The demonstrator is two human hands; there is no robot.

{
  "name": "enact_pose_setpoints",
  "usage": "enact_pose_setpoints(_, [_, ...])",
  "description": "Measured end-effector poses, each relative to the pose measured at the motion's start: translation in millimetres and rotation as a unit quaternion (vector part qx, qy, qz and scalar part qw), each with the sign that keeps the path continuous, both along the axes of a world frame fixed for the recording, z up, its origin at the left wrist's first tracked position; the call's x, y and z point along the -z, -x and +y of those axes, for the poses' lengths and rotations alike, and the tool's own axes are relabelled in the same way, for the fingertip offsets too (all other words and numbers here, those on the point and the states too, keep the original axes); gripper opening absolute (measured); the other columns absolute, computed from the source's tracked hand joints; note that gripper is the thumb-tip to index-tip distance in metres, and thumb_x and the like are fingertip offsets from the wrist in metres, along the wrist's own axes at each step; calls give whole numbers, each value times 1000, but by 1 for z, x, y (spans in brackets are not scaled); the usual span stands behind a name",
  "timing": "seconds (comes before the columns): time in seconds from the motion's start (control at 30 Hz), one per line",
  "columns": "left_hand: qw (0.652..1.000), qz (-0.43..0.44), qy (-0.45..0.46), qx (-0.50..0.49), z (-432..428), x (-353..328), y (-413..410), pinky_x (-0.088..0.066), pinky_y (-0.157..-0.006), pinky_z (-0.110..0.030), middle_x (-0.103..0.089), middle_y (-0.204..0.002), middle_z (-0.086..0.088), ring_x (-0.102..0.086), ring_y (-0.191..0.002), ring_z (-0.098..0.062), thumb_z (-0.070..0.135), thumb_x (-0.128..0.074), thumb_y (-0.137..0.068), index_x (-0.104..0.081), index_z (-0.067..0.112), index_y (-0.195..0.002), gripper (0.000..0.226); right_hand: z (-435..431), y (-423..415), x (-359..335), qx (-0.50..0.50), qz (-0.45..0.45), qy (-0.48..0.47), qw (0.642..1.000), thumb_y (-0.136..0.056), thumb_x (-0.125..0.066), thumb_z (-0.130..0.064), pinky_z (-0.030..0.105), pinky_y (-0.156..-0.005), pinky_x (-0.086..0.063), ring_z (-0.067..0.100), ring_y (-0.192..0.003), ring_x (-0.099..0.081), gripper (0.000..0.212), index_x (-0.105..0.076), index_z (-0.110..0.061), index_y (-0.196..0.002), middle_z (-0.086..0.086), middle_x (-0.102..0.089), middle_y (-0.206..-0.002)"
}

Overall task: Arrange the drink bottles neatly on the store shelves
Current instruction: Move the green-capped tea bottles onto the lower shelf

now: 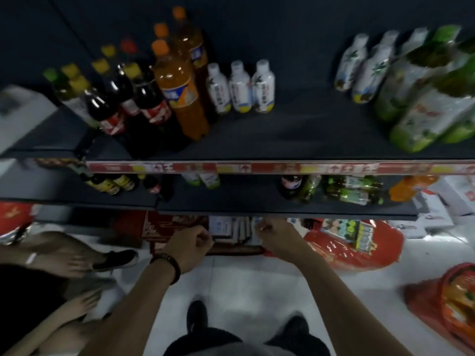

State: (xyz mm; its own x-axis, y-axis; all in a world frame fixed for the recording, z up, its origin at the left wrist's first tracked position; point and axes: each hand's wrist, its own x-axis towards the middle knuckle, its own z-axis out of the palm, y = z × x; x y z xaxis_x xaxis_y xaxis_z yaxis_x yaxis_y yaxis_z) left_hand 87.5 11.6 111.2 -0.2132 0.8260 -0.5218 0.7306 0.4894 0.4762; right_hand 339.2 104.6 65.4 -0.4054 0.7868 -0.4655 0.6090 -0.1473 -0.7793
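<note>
Low under the shelves, left grip (195, 242) curled into a fist, nothing seen inside. Beside it, right grip (273, 233) curled against white packs (226, 227) in a red box (159, 227); cannot tell whether holding any. On the top shelf (295, 134): colas (113, 111), orange sodas (180, 86), 3 white bottles (240, 86) upright, green bottles (424, 106) far right. On the lower shelf (244, 201): more bottles (352, 192).

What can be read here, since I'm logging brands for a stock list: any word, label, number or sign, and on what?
No text reads clearly; the frame is blurred.
Red and yellow price strip along the dark shelf: characters blurred.
Red labels on dark cola bottles: blurred.
Blue label on tall orange soda bottle: blurred.
Print on small white bottles: blurred.
Red script on green bottles: blurred.
</note>
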Motion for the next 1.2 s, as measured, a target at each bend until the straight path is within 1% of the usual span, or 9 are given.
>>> enact_pose_setpoints(0.13, [1000,-19,16,-7,-3,39,63,-56,-80,-25,-70,-103,11,-67,-96,-8,36,-67,-100,-67,31,-100,5,-6,68,21,14,-5,8,1000,-98,-65,-20,12,-53,-47,16,-80,-67,11,-68,-15,-108,6,-72,-99])
enact_pose_setpoints(0.27, [999,-32,34,15,15,91,115,-56,-94,-33,-64,-116,8,-63,-106,-12,36,-68,-99,-63,30,-115,18,1,137,62,59,-19,13,998,-95,-71,-24,24,-68,-54,17,-89,-68,17,-67,-18,-109,2,-70,-102])
enact_pose_setpoints(0.43, [996,-1,57,73,49,184,163,-48,-109,-40,-53,-140,-3,-54,-128,-25,36,-66,-100,-54,27,-140,43,31,216,146,87,-42,-5,995,-94,-73,-31,26,-77,-56,22,-91,-69,32,-65,-14,-120,5,-74,-104])
enact_pose_setpoints(0.6, [987,80,44,129,102,290,183,-30,-123,-45,-19,-168,-12,-27,-151,-37,42,-56,-103,-25,34,-161,66,79,264,248,93,-50,-74,992,-92,-75,-36,27,-81,-43,25,-107,-66,44,-62,-11,-125,8,-69,-118])
enact_pose_setpoints(0.7, [989,94,-29,114,128,360,194,-25,-125,-58,-13,-173,-9,-17,-158,-38,55,-50,-98,-10,46,-163,76,106,283,304,98,-36,-125,987,-93,-72,-47,33,-83,-50,23,-107,-64,53,-59,-11,-130,5,-67,-120])
enact_pose_setpoints(0.77, [985,118,-66,103,142,397,202,-18,-126,-64,-4,-176,-6,-8,-160,-39,62,-45,-92,3,56,-159,83,123,295,332,128,-65,-140,980,-90,-73,-53,42,-95,-53,27,-120,-58,71,-49,-12,-142,9,-59,-134])
enact_pose_setpoints(0.9, [970,203,-69,113,146,424,198,7,-127,-63,21,-173,-6,20,-158,-41,46,-62,-97,6,51,-161,94,155,321,359,186,-95,-196,958,-83,-78,-51,42,-110,-41,36,-138,-43,97,-31,-5,-155,18,-44,-151])
enact_pose_setpoints(1.1, [962,223,-126,97,144,442,193,4,-126,-66,12,-174,-10,14,-159,-43,50,-74,-84,1,48,-161,107,189,356,367,289,-90,-242,922,-61,-89,-60,48,-108,-42,34,-134,-47,107,-39,-10,-141,12,-51,-143])
enact_pose_setpoints(1.2, [978,113,-156,84,147,463,199,-18,-123,-72,-8,-174,-8,-9,-160,-40,50,-66,-79,7,52,-160,109,198,365,369,311,-82,-245,915,-60,-88,-62,49,-107,-40,31,-132,-49,99,-42,-15,-135,7,-56,-140])
